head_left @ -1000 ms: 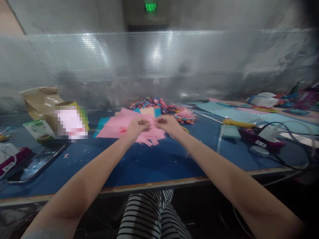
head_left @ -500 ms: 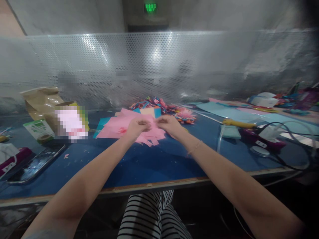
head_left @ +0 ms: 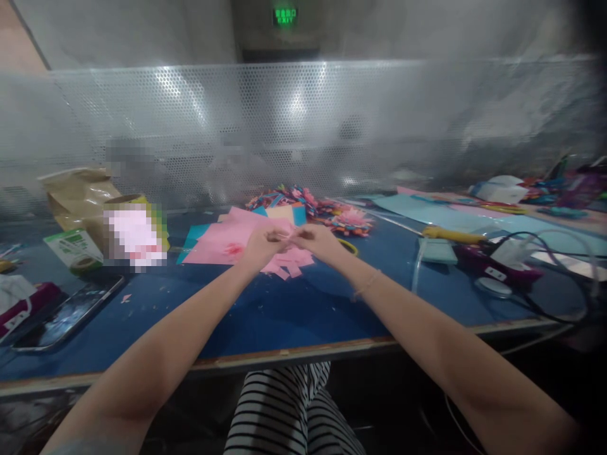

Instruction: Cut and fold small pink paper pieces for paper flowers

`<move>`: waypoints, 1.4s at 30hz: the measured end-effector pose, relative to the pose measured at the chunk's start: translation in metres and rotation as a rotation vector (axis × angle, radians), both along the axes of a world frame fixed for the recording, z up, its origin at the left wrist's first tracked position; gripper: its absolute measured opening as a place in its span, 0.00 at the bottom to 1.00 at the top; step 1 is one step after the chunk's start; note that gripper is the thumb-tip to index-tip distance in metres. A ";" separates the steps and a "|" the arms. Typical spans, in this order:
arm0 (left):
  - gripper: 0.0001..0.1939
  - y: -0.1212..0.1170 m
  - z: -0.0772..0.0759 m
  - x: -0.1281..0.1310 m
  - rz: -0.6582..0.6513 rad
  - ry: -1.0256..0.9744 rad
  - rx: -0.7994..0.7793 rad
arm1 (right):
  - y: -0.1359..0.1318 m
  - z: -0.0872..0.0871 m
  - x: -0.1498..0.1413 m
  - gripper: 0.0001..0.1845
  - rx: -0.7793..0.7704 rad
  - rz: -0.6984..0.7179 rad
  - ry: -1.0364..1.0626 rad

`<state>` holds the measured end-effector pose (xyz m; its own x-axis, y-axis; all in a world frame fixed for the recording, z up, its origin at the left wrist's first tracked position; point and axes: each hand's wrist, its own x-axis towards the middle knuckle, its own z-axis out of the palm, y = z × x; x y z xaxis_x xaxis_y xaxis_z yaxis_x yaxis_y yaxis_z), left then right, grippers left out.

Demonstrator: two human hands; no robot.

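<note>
The phone [head_left: 71,314] lies on the blue table [head_left: 303,319]. Over the pink paper [head_left: 215,245], the left hand [head_left: 262,245] and right hand [head_left: 318,243] have bent fingers, tips close together; I can't tell what they pinch. A yellow thing [head_left: 448,236] lies right.

Blue table [head_left: 284,322] under pink paper [head_left: 222,243].

The flat worktop [head_left: 284,322] is deep blue; the layered paper sheets [head_left: 215,243] are pink, and the cloth trousers [head_left: 265,411] are white with black stripes.
</note>
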<state>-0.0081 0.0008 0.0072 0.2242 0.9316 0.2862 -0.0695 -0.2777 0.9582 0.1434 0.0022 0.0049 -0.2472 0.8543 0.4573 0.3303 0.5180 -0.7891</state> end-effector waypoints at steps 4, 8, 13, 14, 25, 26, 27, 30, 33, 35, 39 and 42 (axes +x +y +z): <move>0.14 0.002 -0.002 0.000 0.007 0.035 0.009 | -0.001 0.001 0.000 0.08 0.059 -0.056 -0.043; 0.10 0.001 -0.001 -0.002 0.006 0.076 0.015 | -0.005 0.005 -0.001 0.07 0.073 -0.098 -0.058; 0.07 0.003 0.002 -0.006 0.073 0.158 0.055 | -0.004 0.006 0.001 0.07 -0.002 -0.113 -0.013; 0.06 0.005 0.002 -0.008 0.076 0.169 0.063 | -0.003 0.006 0.003 0.07 -0.013 -0.114 0.000; 0.09 0.014 -0.004 -0.010 0.068 0.212 0.191 | 0.000 0.004 0.009 0.10 -0.018 -0.080 0.042; 0.10 0.012 -0.003 -0.009 0.052 0.243 0.198 | -0.002 0.005 0.007 0.10 -0.025 -0.068 0.033; 0.10 0.011 -0.003 -0.008 0.037 0.265 0.194 | -0.004 0.005 0.005 0.10 -0.039 -0.062 0.028; 0.09 0.008 -0.002 -0.006 0.026 0.278 0.144 | -0.007 0.007 0.002 0.11 -0.092 -0.055 0.048; 0.07 0.008 0.000 -0.007 0.056 0.273 0.126 | -0.004 0.005 0.003 0.11 -0.101 -0.039 0.075; 0.06 0.009 0.001 -0.008 0.067 0.276 0.130 | 0.000 0.003 0.006 0.10 -0.090 -0.031 0.087; 0.06 0.009 0.003 -0.008 0.077 0.295 0.146 | 0.004 0.001 0.008 0.09 -0.087 -0.041 0.089; 0.06 0.010 0.000 -0.008 0.080 0.295 0.163 | 0.003 0.003 0.008 0.08 -0.072 -0.053 0.051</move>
<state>-0.0159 0.0106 0.0073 0.2479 0.8967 0.3666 0.2324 -0.4225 0.8761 0.1512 0.0048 0.0075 -0.1789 0.8964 0.4056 0.3140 0.4427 -0.8399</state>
